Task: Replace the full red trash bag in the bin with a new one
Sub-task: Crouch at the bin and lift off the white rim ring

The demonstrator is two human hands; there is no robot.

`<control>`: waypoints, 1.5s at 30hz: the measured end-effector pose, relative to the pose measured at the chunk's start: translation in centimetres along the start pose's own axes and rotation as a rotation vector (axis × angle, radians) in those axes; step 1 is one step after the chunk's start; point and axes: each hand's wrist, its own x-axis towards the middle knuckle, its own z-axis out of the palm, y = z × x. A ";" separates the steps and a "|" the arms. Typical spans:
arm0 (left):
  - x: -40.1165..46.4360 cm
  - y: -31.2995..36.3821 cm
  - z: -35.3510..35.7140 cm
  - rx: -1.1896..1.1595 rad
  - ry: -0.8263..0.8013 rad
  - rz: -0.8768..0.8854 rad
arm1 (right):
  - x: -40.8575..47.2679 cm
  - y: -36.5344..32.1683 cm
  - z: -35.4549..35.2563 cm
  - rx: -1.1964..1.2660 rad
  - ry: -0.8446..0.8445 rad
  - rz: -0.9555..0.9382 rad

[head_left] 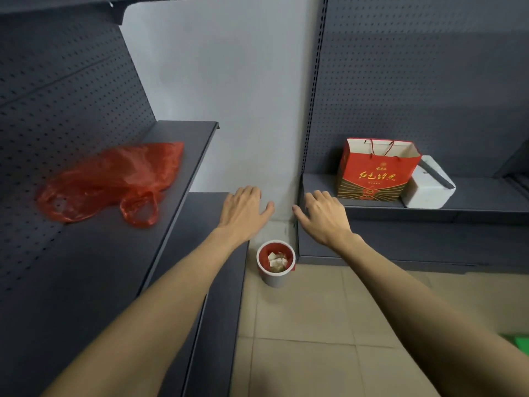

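Person, head-camera view: two forearms and two hands visible, entering from bottom edge.
Left hand (pixel 243 209): bare, no glove, no ring, no watch or band at wrist.
Right hand (pixel 322 214): bare, likewise unadorned.
Forearms: bare up to frame edge; no sleeve or cuff showing. Knuckles and tendons visible on hand backs.

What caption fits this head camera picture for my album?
Two open hands, left hand and right hand, above a bin, spare red bag shelved.
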 end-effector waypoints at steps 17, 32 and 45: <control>16.3 -1.8 14.1 0.040 -0.172 -0.103 | 15.5 9.7 13.3 0.077 -0.189 0.005; 21.1 -9.9 39.3 0.002 -0.399 -0.199 | 22.3 16.2 37.9 0.087 -0.361 0.055; 19.5 -19.1 67.9 0.072 -0.379 -0.165 | 20.3 20.7 66.8 0.045 -0.347 0.097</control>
